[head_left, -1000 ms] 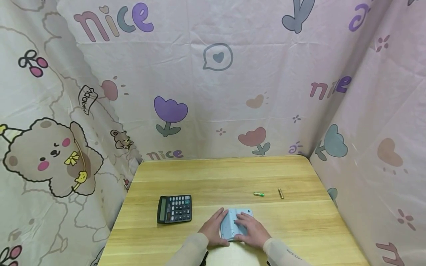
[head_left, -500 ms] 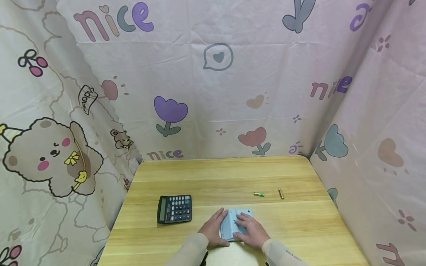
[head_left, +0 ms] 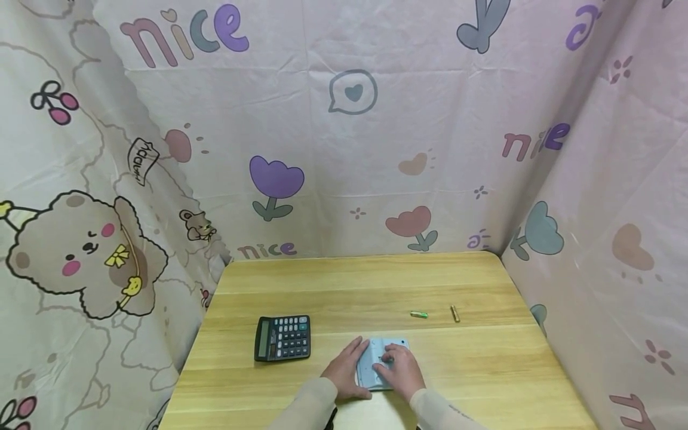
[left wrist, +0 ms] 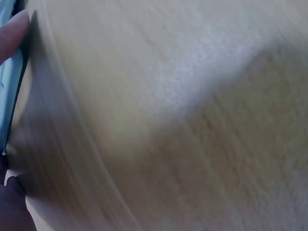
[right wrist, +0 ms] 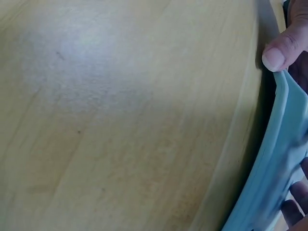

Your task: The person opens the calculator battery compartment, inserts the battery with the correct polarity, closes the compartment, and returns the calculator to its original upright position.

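A light blue calculator (head_left: 368, 373) lies with its plain back up near the table's front edge. Along its left side my left hand (head_left: 344, 370) grips it, fingers toward the far corner and thumb at the near one. That thumb (right wrist: 279, 55) shows against the pale blue edge in the right wrist view. Over the calculator's right half, my right hand (head_left: 403, 370) touches the back with bent fingers and thumb. Whether the fingertips pinch any part of it is hidden; the right wrist view is blurred there.
A black calculator (head_left: 283, 338) lies keys up to the left. Beyond the right hand lie a green battery (head_left: 418, 314) and a brownish-gold battery (head_left: 455, 314). Patterned curtains (head_left: 349, 149) surround the back and sides of the wooden table (head_left: 344, 286).
My right hand's fingers have gone from spread to bent and drawn together on the calculator's back, and its wrist has shifted slightly left. The left hand has stayed in place.
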`<action>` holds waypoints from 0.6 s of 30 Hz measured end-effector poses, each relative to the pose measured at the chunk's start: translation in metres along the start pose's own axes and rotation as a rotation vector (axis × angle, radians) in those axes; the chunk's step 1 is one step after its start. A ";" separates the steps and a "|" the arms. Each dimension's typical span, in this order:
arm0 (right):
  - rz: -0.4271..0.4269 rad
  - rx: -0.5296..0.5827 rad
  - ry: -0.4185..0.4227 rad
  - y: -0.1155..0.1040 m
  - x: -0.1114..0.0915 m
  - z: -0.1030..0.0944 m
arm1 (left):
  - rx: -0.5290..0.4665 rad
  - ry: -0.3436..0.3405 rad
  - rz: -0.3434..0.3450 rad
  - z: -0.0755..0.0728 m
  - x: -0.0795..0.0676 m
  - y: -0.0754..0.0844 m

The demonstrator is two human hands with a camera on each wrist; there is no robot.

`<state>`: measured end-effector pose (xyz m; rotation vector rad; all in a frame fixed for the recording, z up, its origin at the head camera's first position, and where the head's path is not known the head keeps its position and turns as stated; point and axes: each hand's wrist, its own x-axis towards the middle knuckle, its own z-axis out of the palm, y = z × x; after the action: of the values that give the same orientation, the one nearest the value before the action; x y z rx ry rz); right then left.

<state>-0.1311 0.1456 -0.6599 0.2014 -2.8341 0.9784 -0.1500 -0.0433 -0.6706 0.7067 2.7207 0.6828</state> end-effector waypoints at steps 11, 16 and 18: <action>0.076 -0.006 0.027 -0.005 -0.002 0.001 | -0.003 0.007 0.006 0.004 0.001 -0.003; 0.085 0.021 0.033 -0.008 -0.003 0.001 | 0.004 0.005 0.004 0.004 0.001 -0.004; 0.093 0.029 0.033 -0.008 -0.003 0.001 | 0.005 -0.003 0.000 0.004 0.001 -0.004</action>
<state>-0.1268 0.1386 -0.6562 0.0559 -2.8231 1.0311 -0.1516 -0.0444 -0.6763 0.7086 2.7204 0.6754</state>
